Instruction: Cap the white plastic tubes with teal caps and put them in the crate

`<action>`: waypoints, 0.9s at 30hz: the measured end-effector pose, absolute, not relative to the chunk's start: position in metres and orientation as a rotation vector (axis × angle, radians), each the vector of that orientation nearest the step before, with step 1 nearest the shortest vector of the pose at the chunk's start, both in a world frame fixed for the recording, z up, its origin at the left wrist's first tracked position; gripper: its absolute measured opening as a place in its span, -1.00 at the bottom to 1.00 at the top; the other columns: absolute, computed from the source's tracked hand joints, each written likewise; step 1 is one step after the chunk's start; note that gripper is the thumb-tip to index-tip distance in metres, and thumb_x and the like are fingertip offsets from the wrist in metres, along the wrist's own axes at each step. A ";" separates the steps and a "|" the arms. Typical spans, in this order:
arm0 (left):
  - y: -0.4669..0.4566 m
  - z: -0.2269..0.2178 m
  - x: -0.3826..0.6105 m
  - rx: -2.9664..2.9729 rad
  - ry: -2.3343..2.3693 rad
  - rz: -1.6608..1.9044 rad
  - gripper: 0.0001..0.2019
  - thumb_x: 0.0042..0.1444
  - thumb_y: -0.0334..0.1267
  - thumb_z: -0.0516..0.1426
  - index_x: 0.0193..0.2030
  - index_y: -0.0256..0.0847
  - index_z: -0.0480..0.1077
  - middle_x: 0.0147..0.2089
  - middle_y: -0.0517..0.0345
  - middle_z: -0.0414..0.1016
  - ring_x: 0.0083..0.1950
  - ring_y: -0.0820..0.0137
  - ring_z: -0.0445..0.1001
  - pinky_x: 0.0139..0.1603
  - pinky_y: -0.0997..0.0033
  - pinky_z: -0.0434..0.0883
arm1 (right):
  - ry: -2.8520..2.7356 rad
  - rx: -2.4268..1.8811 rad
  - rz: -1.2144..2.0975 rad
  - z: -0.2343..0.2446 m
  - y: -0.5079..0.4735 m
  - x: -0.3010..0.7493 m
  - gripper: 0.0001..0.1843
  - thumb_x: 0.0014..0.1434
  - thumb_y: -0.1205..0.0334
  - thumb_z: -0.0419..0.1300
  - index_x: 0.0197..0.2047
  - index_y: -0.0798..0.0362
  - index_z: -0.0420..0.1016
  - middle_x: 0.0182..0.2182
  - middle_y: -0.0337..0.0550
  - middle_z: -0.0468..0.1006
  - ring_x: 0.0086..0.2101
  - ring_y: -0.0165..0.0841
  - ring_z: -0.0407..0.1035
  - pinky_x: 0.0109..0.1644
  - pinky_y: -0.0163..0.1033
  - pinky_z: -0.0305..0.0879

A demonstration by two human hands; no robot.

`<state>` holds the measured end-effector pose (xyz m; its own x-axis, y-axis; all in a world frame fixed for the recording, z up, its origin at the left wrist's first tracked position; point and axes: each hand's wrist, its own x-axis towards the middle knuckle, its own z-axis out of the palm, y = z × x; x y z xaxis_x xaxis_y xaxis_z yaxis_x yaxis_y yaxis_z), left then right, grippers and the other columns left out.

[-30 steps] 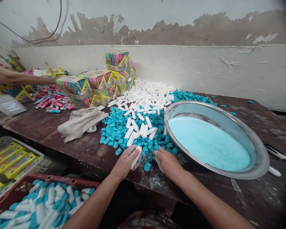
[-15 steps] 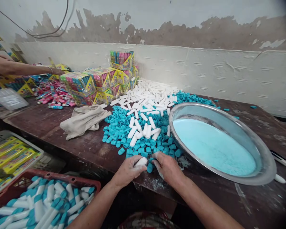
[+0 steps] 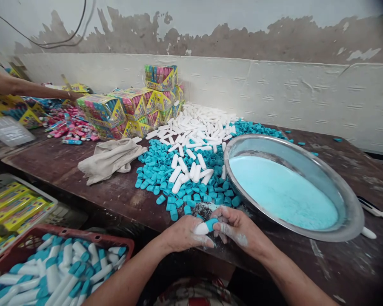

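My left hand (image 3: 187, 233) is closed around a small white plastic tube (image 3: 201, 229), its end pointing right. A blue cap (image 3: 212, 224) sits on that end, pinched by the fingers of my right hand (image 3: 238, 227). White-blue powder coats the right thumb and palm. Just beyond both hands lies a pile of loose blue caps (image 3: 181, 199), with several white tubes (image 3: 191, 170) on top. To the right, a wide metal basin (image 3: 354, 221) holds pale blue powder (image 3: 281, 195).
At lower left, a red crate (image 3: 127, 243) holds capped tubes beside a grey crate (image 3: 52, 199) of yellow boxes. A cloth (image 3: 111, 159), stacked display boxes (image 3: 134, 106) and a cutter knife (image 3: 373, 208) lie on the table. Another person's arm (image 3: 28, 87) reaches in at left.
My hands have come together closer to me, lifting slightly off the cap pile. A blue cap now sits on the white tube's end. The view has shifted slightly.
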<state>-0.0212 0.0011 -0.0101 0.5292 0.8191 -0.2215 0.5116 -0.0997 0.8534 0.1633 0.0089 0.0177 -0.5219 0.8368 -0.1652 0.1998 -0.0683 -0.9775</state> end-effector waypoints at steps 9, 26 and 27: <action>0.001 0.000 -0.001 2.021 1.245 0.163 -0.72 0.00 -0.19 0.07 -0.65 -0.28 0.31 -0.69 0.33 -0.02 -0.61 0.56 0.00 -0.59 0.50 -0.04 | -1.789 -1.152 1.641 0.029 0.010 0.166 -0.87 -0.06 0.26 0.13 -0.53 0.05 0.21 -0.70 -0.36 0.29 -0.69 -0.53 0.04 -0.61 -0.41 -0.06; 0.015 0.002 -0.062 1.857 1.475 0.519 -0.74 -0.01 -0.09 0.06 -0.53 -0.25 0.31 -0.55 0.30 0.21 -0.49 0.51 0.17 -0.49 0.55 0.08 | -2.282 -1.360 0.887 0.014 0.039 0.150 -0.86 0.13 0.37 0.01 -0.34 0.09 0.40 -0.50 -0.22 0.37 -0.43 -0.38 0.30 -0.31 -0.31 0.19; 0.014 0.001 -0.067 1.821 1.496 0.538 -0.73 -0.01 -0.07 0.07 -0.54 -0.24 0.30 -0.56 0.31 0.19 -0.49 0.51 0.16 -0.49 0.55 0.08 | -2.357 -1.378 0.799 0.011 0.038 0.148 -0.86 0.12 0.38 0.04 -0.35 0.09 0.43 -0.45 -0.18 0.38 -0.39 -0.36 0.31 -0.28 -0.30 0.19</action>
